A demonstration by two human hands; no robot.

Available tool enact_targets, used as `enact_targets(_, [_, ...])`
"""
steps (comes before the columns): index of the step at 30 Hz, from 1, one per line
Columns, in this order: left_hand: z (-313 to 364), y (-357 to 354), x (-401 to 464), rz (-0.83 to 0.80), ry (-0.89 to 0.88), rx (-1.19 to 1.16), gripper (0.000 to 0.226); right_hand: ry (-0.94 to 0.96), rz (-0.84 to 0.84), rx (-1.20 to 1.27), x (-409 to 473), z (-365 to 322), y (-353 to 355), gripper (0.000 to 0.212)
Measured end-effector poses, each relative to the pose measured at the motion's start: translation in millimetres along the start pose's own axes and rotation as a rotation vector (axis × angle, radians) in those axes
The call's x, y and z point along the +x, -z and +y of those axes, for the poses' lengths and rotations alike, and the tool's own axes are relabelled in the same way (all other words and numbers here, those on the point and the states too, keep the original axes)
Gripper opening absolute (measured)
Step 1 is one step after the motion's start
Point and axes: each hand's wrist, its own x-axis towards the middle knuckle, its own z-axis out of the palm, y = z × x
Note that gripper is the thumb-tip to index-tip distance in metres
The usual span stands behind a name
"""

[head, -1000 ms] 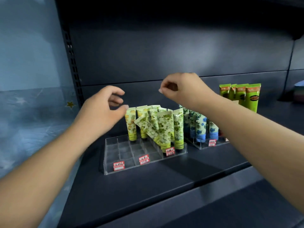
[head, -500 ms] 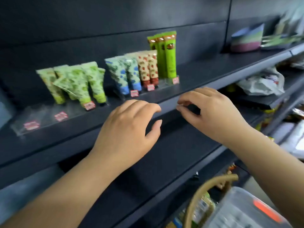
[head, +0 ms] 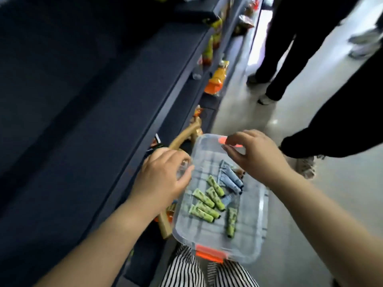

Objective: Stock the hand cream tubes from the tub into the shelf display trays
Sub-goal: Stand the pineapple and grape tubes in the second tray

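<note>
A clear plastic tub [head: 258, 224] with orange latches stands on the floor below me. Several green hand cream tubes [head: 207, 206] lie flat in it, with a few blue tubes [head: 229, 179] beside them. My left hand [head: 163, 179] hovers over the tub's left rim, fingers apart and holding nothing. My right hand [head: 252, 154] hangs over the tub's far end near an orange latch [head: 222, 140], fingers loosely curled and holding nothing. The shelf display trays are out of view.
Dark blue shelves [head: 103, 121] run along the left, with orange and yellow packets [head: 215, 81] on lower levels. A wicker basket handle [head: 182, 139] sits left of the tub. Two people's dark-trousered legs [head: 290, 48] stand on the pale floor ahead. My striped trousers [head: 207, 270] are below.
My view has swung from the shelf trays down to the tub on the floor. Both hands have dropped from the shelf edge to above the tub, still holding nothing.
</note>
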Motion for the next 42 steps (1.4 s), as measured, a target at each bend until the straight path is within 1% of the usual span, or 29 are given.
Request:
enact_targets(2, [-9.7,-36.9,-3.6,-0.152,0.035,-0.050,0.033,-0.174,-0.073,0.006,-21.8,23.3,-25.8,0.018])
enact_targets(4, [-18.9,-71.1,-10.1,-0.307,0.107,-0.102,0.035,-0.363,-0.155,0.027,-41.5,41.9,-53.3,0.016])
enact_targets(7, [-31.2,-115.5,-27.5,-0.440,0.209,-0.164,0.043,-0.636,-0.253,0.046,-71.9,64.3,-98.6,0.019])
enact_targets(9, [-39.0,-146.5,-42.2,-0.524,0.267,-0.199,0.035,-0.809,-0.326,0.064,-91.7,78.9,-133.1,0.021])
enact_targets(11, [-43.1,-171.5,-56.3,-0.585,0.310,-0.228,0.019,-0.964,-0.399,0.101,-112.0,91.3,-165.8,0.023])
enact_targets(12, [-44.1,-183.3,-62.3,-0.614,0.330,-0.240,0.017,-1.045,-0.431,0.130,-122.6,97.4,-183.8,0.024])
enact_targets(15, [-46.8,-211.9,-79.3,-0.691,0.373,-0.263,0.022,-1.277,-0.474,0.244,-145.1,112.5,-234.1,0.027])
enact_targets(17, [-49.2,-226.3,-88.9,-0.739,0.410,-0.260,0.025,-1.435,-0.448,0.314,-155.7,120.3,-262.1,0.032])
enact_targets(19, [-51.0,-238.1,-95.8,-0.760,0.457,-0.255,0.026,-1.549,-0.416,0.341,-163.0,127.9,-284.9,0.037])
enact_targets(22, [-51.3,-246.8,-100.8,-0.767,0.471,-0.215,0.027,-1.617,-0.448,0.311,-172.7,135.2,-308.5,0.039])
enact_targets(26, [-51.5,-249.5,-100.4,-0.722,0.506,-0.222,0.023,-1.624,-0.484,0.261,-178.7,135.2,-326.2,0.036])
enact_targets(29, [-53.1,-256.1,-101.2,-0.788,0.553,-0.242,0.022,-1.602,-0.442,0.255,-177.9,128.9,-338.3,0.031])
enact_targets(30, [-53.6,-261.6,-99.8,-0.814,0.608,-0.264,0.022,-1.614,-0.414,0.273,-178.2,127.1,-342.3,0.029])
enact_targets(33, [-54.5,-283.6,-92.1,-0.831,0.909,-0.364,0.023,-1.649,-0.353,0.333,-179.5,126.9,-346.2,0.031])
enact_targets(34, [-56.5,-291.4,-90.8,-0.827,0.972,-0.369,0.025,-1.665,-0.352,0.346,-179.2,127.7,-343.1,0.034])
enact_targets(36, [-61.4,-305.6,-87.9,-0.842,0.984,-0.324,0.025,-1.697,-0.338,0.392,-182.7,132.9,-338.0,0.034])
enact_targets(38, [-66.6,-318.8,-86.2,-0.886,0.962,-0.261,0.026,-1.685,-0.304,0.492,-184.2,135.4,-331.0,0.031])
enact_targets(39, [-69.2,-326.0,-86.6,-0.907,0.984,-0.255,0.026,-1.668,-0.277,0.551,-184.1,135.8,-328.4,0.032])
enact_targets(40, [-72.2,-334.2,-87.6,-0.915,1.031,-0.269,0.028,-1.658,-0.246,0.599,-182.9,135.9,-325.0,0.034])
enact_targets(41, [-75.6,-343.0,-89.2,-0.900,1.116,-0.312,0.030,-1.661,-0.206,0.643,-181.7,136.9,-322.3,0.036])
enact_targets(42, [-78.3,-351.7,-90.3,-0.850,1.246,-0.384,0.033,-1.664,-0.167,0.696,-178.7,137.3,-318.6,0.035])
